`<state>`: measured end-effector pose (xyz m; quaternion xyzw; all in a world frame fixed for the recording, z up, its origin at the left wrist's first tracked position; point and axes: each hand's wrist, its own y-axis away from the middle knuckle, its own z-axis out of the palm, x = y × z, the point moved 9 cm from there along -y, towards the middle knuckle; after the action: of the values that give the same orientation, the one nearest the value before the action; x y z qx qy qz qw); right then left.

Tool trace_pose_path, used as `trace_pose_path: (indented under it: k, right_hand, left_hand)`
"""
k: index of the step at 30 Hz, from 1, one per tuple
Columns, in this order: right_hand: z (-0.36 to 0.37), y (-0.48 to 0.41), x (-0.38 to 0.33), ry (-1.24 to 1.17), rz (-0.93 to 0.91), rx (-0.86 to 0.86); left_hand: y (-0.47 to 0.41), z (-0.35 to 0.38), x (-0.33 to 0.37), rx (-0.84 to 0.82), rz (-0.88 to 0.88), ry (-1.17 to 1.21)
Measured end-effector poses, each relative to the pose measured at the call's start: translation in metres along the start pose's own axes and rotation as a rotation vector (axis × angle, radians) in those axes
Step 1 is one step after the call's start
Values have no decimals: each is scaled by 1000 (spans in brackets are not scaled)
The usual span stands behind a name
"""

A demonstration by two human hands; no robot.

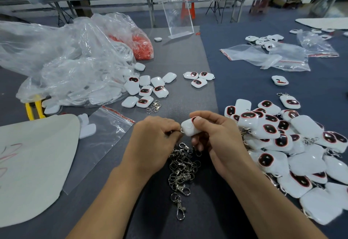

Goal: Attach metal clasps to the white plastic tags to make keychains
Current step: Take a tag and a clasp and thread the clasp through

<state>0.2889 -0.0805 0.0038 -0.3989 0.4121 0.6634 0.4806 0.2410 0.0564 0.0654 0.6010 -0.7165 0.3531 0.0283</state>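
My right hand (212,133) grips a white plastic tag (189,128) above the middle of the grey mat. My left hand (154,137) pinches a small metal clasp ring (181,130) at the tag's left corner; most of the clasp is hidden in my fingers. A loose heap of metal clasps (181,169) lies on the mat just below both hands. Tags with clasps fitted are piled at the right (293,144). Bare white tags (146,90) lie beyond my left hand.
A crumpled clear bag of white tags (71,73) and a bag of red parts (141,46) fill the left. An empty zip bag (101,137) and a white sheet (32,163) lie near left. More zip bags (273,56) sit far right.
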Motion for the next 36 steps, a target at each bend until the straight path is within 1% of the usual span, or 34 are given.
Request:
trace_pose_path:
  k: [1,3,4,6,8,9,11,12,13,16,18,20,22,23,25,27,30,33,35,36]
  right_hand:
    - [0,0,1,-22,16,-6]
    - [1,-1,3,-86,69,-29]
    - [1,-1,3,-113,92,-41]
    - [0,-2,3,-129,120,-53]
    - [-1,-2,3,-122,126,-50]
    - [-2,-2,3,-119,123,-47]
    - [-3,-2,1,-105,96,-36]
    - [-4,-1,-2,-84,64,-25]
    - [-5,-1,-5,-53,19,-12]
    - [-5,1,-14,-11,-91,8]
    - [-5,2,-12,-36,-92,18]
    - [-5,3,-15,49,-133,32]
    - [-4,4,-16,81,-148,41]
    - [-5,3,-15,40,-119,41]
    - [-6,-1,-9,-64,-17,25]
    - [-6,-3,-2,-120,81,8]
    - [-7,-4,2,-142,119,9]
    - [-6,-2,0,-147,81,16]
    - [-10,-1,-11,-55,-59,47]
    - [-11,2,-20,61,-168,69]
  left_hand:
    - [0,-1,-5,33,-59,73]
    - [1,1,-20,71,-230,321]
    - [1,6,-25,61,-303,453]
    - [1,18,-26,-8,-390,702]
    - [3,29,-24,-67,-458,864]
    - [4,31,-24,-68,-485,896]
    - [5,29,-26,-23,-498,862]
    - [5,24,-26,13,-461,767]
    - [3,16,-23,43,-380,623]
    - [0,3,4,66,-35,130]
    - [-1,3,15,71,84,-100]
    - [-2,8,21,65,127,-209]
    - [-1,10,20,86,91,-207]
    - [0,9,15,110,38,-142]
    - [2,4,1,153,-129,143]
    - [3,12,-10,117,-282,413]
    - [0,22,-14,51,-350,589]
    - [-1,24,-17,29,-350,646]
    - [0,25,-18,10,-339,565]
    - [0,24,-18,4,-313,474]
